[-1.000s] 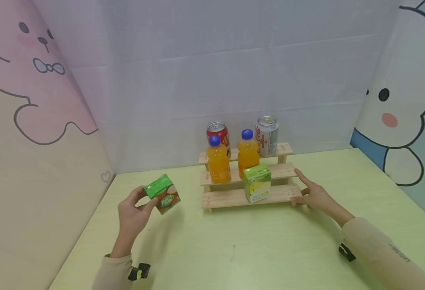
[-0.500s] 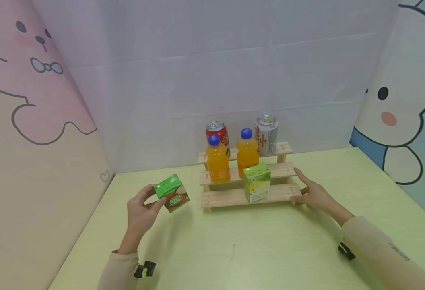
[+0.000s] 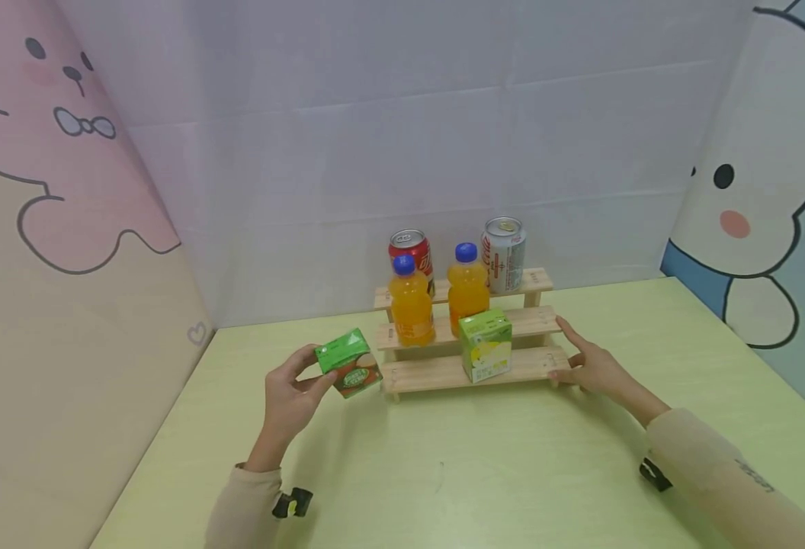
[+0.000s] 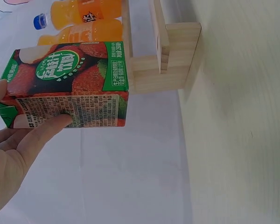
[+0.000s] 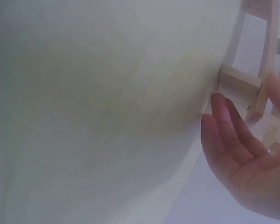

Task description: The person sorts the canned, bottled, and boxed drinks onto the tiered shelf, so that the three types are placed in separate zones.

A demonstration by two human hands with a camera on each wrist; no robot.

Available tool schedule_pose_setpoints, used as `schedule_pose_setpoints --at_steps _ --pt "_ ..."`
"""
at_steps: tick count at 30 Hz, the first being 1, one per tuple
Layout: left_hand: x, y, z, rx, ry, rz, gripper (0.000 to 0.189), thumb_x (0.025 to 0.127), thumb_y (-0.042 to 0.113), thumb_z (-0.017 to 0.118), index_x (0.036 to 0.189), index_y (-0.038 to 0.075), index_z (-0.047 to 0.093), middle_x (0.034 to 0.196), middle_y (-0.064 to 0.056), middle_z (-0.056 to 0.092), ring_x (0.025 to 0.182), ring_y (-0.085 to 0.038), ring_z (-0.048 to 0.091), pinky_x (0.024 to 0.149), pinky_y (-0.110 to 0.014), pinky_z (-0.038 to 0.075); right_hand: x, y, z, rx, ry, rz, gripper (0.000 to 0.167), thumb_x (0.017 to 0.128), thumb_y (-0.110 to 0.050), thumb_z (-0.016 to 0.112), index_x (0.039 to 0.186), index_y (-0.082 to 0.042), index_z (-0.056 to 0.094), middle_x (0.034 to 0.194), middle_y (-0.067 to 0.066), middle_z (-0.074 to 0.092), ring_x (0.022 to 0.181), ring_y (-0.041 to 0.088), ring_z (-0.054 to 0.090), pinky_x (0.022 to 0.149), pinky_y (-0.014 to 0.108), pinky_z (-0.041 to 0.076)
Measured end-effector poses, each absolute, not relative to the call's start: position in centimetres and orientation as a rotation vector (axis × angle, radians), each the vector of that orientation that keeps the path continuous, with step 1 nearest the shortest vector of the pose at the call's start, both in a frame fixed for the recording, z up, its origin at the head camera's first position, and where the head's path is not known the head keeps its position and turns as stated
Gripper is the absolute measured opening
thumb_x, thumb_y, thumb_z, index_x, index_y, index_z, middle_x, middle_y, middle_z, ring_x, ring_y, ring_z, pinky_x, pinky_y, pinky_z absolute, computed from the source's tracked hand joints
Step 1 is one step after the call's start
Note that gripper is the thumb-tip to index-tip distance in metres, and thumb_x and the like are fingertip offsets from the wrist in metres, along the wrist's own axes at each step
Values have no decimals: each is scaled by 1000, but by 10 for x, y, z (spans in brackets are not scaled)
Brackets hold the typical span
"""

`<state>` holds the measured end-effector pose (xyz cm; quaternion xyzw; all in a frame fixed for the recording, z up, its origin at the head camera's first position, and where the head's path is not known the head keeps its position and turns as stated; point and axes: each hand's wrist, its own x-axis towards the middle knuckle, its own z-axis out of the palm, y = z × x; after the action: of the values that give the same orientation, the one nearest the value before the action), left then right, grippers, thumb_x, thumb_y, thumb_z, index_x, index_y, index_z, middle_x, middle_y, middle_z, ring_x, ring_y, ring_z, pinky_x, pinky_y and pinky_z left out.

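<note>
In the head view my left hand [image 3: 296, 404] pinches a green-topped juice carton [image 3: 351, 364], tilted, in the air just left of the rack. The left wrist view shows the carton's red fruit print [image 4: 67, 70], with fingers at its top end and along its side. My right hand [image 3: 594, 370] touches the right end of a three-step wooden display rack [image 3: 423, 374], thumb at the bottom step and index finger at the middle one. Its other fingers extend beside the rack's leg [image 5: 240, 81]. A light-green carton [image 3: 486, 347] stands on the bottom step.
Two orange drink bottles [image 3: 412, 305] with blue caps stand on the middle step. Behind them, a red can [image 3: 409, 248] and a silver-white can [image 3: 504, 255] occupy the top step. The rack stands on a pale yellow-green table [image 3: 444, 473], near a white cloth backdrop [image 3: 402, 130].
My left hand has carried the juice carton rightward, closer to the rack's left end. The right hand and the rack keep their places.
</note>
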<state>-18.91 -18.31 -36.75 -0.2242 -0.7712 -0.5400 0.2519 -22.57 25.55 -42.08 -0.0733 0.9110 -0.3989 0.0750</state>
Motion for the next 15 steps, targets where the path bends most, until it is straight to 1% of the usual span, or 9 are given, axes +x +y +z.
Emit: schedule_pose_setpoints --at_steps 3,6,10,12,13,15 --pt "-185 -175 -361 -650 -2111 -1451 32 68 -22 65 98 -18 56 95 -31 60 91 -3 59 63 -22 53 -225 256 -420 -224 2736 -1197 100 80 -24 70 146 -16 -4 104 37 53 72 22 57 55 31 47" --pt "-183 -168 -355 -690 -2122 -1425 32 68 -21 66 98 -18 56 95 -30 61 92 -11 60 62 -25 54 -225 256 -420 -231 2738 -1203 100 80 -24 70 146 -15 -3 104 38 53 73 22 56 55 31 47" --pt "-185 -161 -355 -722 -2133 -1429 31 69 -19 66 98 -17 57 96 -28 61 92 -32 61 63 -28 54 -224 256 -419 -240 2737 -1214 99 80 -24 70 146 -15 -3 104 38 53 73 22 56 55 31 47" --pt "-187 -158 -356 -732 -2137 -1445 31 69 -19 66 98 -16 57 96 -28 61 91 -39 60 63 -28 54 -224 256 -419 -246 2735 -1217 99 80 -23 70 146 -14 -3 105 38 53 73 22 57 55 32 47" --pt "-188 -157 -357 -744 -2135 -1450 30 69 -19 66 98 -17 57 96 -28 61 92 -42 59 63 -29 54 -224 256 -419 -248 2735 -1216 99 80 -23 70 146 -14 -3 105 38 53 74 22 57 55 32 48" --pt "-190 -154 -358 -773 -2130 -1456 30 70 -19 66 98 -17 57 97 -29 61 92 -42 58 63 -30 54 -224 256 -419 -253 2737 -1213 99 80 -23 70 146 -14 -3 105 38 53 75 23 57 56 32 48"
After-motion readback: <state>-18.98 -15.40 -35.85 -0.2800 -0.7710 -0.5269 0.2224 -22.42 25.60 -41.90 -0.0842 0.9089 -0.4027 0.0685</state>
